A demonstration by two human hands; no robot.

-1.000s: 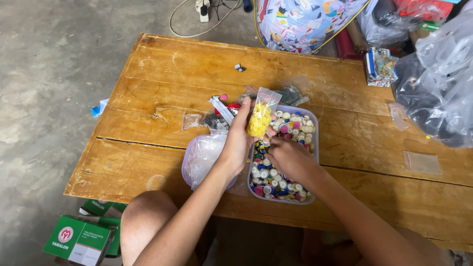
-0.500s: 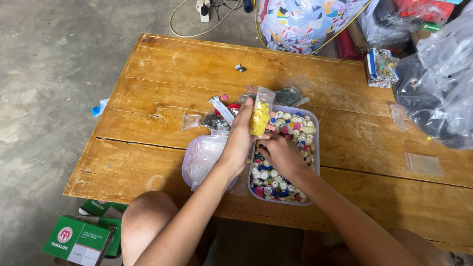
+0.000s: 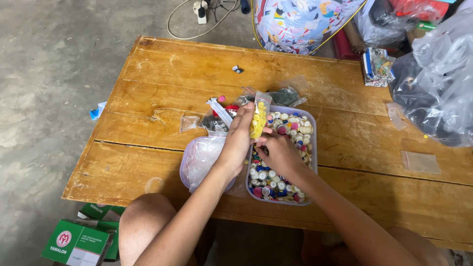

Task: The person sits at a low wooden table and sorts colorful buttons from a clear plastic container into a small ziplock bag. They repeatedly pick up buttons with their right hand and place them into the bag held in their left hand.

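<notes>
Head view, looking down on a wooden bench [image 3: 187, 64]. Left hand [image 3: 236, 143] raised at centre, fingers closed around a small clear bag of yellow buttons [image 3: 258, 120], held upright over the near-left edge of a clear plastic tub [image 3: 313, 148] heaped with mixed coloured buttons [image 3: 276, 182]. Right hand [image 3: 278, 150] just at 3 o'clock of the left, resting over the tub, fingertips drawn together at the bag's lower edge; whether pinching a button, cannot tell. At 9 o'clock of the tub, touching it, a second clear container with a cloudy plastic bag [image 3: 199, 157] inside. At 12 o'clock of the hands, a cluster of small packed bags [image 3: 283, 96], dark and red contents, plus a few empty clear bags [image 3: 188, 123]. Further out at 12 o'clock, a tiny dark piece [image 3: 237, 69] alone on the boards. At 3 o'clock, well apart, one flat empty clear bag [image 3: 420, 161]; beyond it, at 2 o'clock, big translucent sacks [image 3: 438, 83]. On the concrete floor at 7 o'clock, green cartons [image 3: 79, 241]; at 12 o'clock, a white power strip and cable [image 3: 199, 10].
</notes>
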